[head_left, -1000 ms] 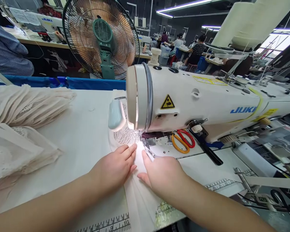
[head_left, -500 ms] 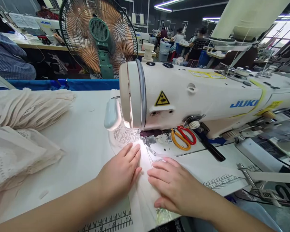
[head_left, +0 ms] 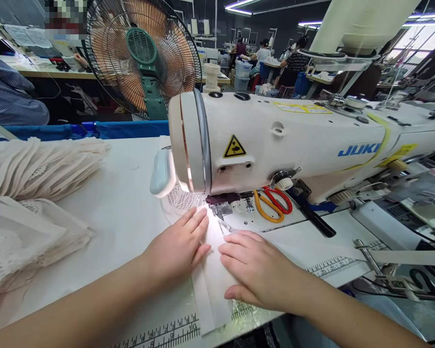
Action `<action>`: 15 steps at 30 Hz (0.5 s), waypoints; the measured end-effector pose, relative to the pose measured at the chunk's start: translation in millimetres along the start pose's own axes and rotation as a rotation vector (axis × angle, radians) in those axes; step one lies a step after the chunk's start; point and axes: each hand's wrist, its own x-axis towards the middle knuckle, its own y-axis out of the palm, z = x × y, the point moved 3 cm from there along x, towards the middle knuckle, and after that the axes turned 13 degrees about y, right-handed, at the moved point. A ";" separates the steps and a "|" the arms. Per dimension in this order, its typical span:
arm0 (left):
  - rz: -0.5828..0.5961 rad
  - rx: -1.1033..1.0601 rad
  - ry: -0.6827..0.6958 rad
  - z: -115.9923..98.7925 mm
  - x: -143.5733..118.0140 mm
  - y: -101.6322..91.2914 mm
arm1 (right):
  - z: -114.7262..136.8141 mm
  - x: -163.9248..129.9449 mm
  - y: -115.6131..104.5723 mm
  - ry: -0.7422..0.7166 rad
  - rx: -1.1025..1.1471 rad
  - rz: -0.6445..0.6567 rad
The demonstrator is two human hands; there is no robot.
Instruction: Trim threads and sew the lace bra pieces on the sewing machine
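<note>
A pale fabric piece (head_left: pixel 214 295) runs from the table's front edge up to the presser foot area of a white sewing machine (head_left: pixel 261 125). Its lace part (head_left: pixel 183 199) lies beyond the needle, lit by the machine lamp. My left hand (head_left: pixel 179 246) rests flat on the fabric, its fingertips close to the foot. On the fabric's right side lies my right hand (head_left: pixel 253 268), fingers stretched out near a thin metal guide (head_left: pixel 224 226). Both hands are open, pressing from above. The needle itself is hidden behind the machine head.
Orange-and-red-handled scissors (head_left: pixel 271 205) lie on the machine bed beside a black lever (head_left: pixel 317 220). Piles of lace fabric (head_left: pixel 39 169) cover the table's left side. A large fan (head_left: pixel 143 53) stands behind the table. Other people sit at machines in the background.
The fabric has moved slightly forward toward the foot, and its near end now shows at the table edge. Both hands keep their flat pose. The camera view has shifted a little.
</note>
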 end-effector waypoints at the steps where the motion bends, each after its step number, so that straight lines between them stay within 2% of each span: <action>1: 0.010 -0.010 -0.005 2.1 0.8 0.2 | 0.0 0.8 -0.1 -0.001 -0.007 -0.002; 10: 0.038 -0.044 -0.046 25.7 8.1 2.6 | -3.0 7.4 4.1 0.003 -0.034 -0.042; 15: 0.039 0.006 -0.037 34.9 15.6 -3.5 | -3.0 9.5 3.6 0.008 -0.049 -0.064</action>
